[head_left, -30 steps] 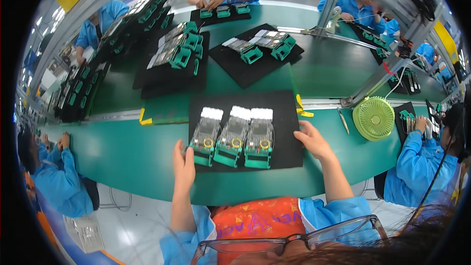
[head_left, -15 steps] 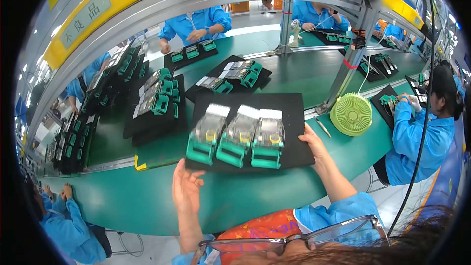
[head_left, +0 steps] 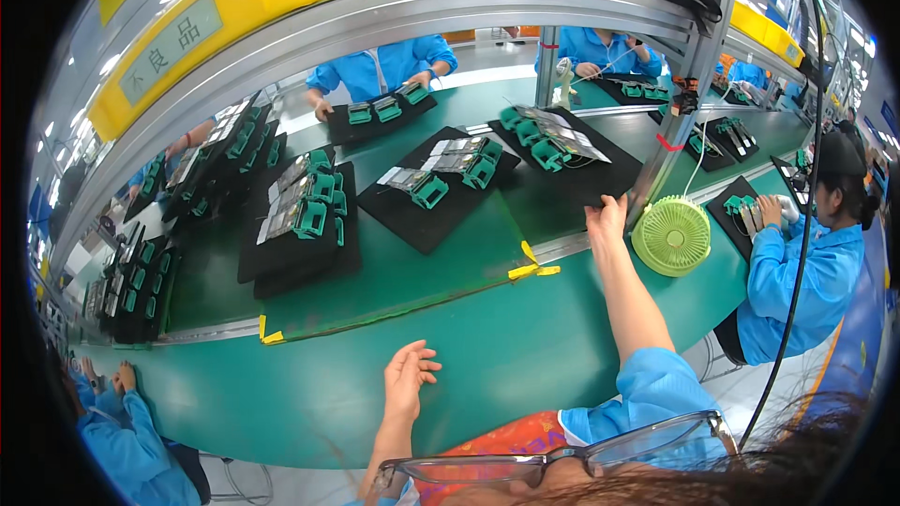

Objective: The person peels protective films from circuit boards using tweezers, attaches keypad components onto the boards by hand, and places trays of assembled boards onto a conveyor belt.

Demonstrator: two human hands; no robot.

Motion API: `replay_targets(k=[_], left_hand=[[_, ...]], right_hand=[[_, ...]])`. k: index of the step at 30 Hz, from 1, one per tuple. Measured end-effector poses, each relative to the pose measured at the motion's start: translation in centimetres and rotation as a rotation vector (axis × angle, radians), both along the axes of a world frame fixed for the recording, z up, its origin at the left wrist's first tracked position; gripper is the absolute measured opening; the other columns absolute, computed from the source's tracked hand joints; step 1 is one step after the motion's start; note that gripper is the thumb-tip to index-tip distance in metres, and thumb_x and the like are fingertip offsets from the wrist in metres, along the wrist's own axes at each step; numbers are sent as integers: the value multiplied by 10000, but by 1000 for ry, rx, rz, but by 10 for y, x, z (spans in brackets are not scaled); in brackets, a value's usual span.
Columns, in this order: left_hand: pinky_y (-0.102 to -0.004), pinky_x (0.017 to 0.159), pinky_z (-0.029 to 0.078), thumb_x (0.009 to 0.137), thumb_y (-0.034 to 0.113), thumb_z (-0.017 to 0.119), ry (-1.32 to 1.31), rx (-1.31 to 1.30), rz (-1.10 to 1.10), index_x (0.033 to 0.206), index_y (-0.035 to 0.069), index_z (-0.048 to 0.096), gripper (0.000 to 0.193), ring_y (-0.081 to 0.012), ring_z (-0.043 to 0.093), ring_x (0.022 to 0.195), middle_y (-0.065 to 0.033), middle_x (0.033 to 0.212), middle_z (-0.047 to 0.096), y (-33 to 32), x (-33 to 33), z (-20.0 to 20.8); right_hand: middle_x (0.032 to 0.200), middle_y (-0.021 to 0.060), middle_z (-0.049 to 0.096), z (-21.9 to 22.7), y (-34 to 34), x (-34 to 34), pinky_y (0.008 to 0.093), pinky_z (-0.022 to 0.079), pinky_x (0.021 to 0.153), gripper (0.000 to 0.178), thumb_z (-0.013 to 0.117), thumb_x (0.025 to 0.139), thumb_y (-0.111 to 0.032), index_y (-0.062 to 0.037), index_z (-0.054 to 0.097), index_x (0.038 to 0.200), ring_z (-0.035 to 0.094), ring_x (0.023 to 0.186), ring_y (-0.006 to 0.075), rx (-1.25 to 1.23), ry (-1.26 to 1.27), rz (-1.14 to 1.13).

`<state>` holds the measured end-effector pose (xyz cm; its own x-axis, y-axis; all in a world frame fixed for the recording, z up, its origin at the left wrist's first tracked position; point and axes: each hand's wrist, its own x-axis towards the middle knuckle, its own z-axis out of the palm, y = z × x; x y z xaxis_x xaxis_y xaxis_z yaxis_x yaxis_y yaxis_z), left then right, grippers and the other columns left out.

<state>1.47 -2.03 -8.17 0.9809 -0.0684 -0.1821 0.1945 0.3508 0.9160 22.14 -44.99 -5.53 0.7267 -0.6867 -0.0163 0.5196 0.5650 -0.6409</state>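
We see the black board [head_left: 611, 170] lying slantwise beyond the metal rail [head_left: 567, 245], well in from the tabletop's [head_left: 328, 394] curved near edge and toward its right side. On it sit three green-and-grey devices [head_left: 548, 139] in a row. Our right hand [head_left: 607, 215] reaches up to the board's near edge, fingers parted and slightly bent; we cannot tell whether they touch it. Our left hand [head_left: 409, 377] hangs over the tabletop near its front edge, holding nothing, fingers loosely spread. Just right of our right hand stands a light green fan [head_left: 671, 236]. Left of our board lies a second black board [head_left: 424, 227], also bearing devices.
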Motion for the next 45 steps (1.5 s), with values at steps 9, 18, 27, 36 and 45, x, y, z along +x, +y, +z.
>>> replay_targets(k=[9, 18, 27, 36, 45], left_hand=[[-239, 631, 502, 971, 87, 517, -2, 187, -29, 1211, -24, 559, 268, -153, 635, 831, -99, 1035, 628, 0, -4, -2], [-246, 662, 492, 951, 69, 537, -44, 269, -124, 1228, -18, 549, 291, -155, 627, 852, -109, 1071, 625, -11, -4, 5], [-251, 667, 507, 956, 79, 530, -45, 241, -125, 1254, -9, 536, 311, -144, 637, 861, -102, 1081, 622, -6, -12, 9], [-244, 655, 489, 954, 68, 529, -82, 161, -8, 1241, -4, 538, 296, -142, 631, 849, -87, 1072, 614, 0, -13, 13], [-247, 725, 470, 937, 8, 513, -260, 128, 251, 1275, 16, 494, 338, -138, 583, 910, -75, 1116, 558, 1, -13, 23]], right_hand=[[1432, 282, 344, -27, 39, 46, 540, 262, 1099, 798, 635, 847, -155, 75, 158, 1445, 361, 1319, 420, -521, 717, -230], [1332, 197, 464, 6, 177, 1, 490, 315, 1045, 549, 666, 733, -208, -44, 540, 1242, 387, 1282, 365, -1945, -46, 372], [1107, 150, 536, 13, 204, 34, 417, 406, 904, 620, 738, 714, -450, -15, 571, 1123, 500, 1054, 323, -2223, -137, 238], [1045, 160, 532, 22, 198, -3, 431, 421, 869, 650, 754, 664, -488, -3, 568, 1054, 500, 979, 343, -2253, -230, 314], [1015, 150, 580, 22, 207, -116, 426, 475, 862, 498, 768, 613, -208, -19, 588, 1037, 568, 968, 336, -2262, -370, 421]])
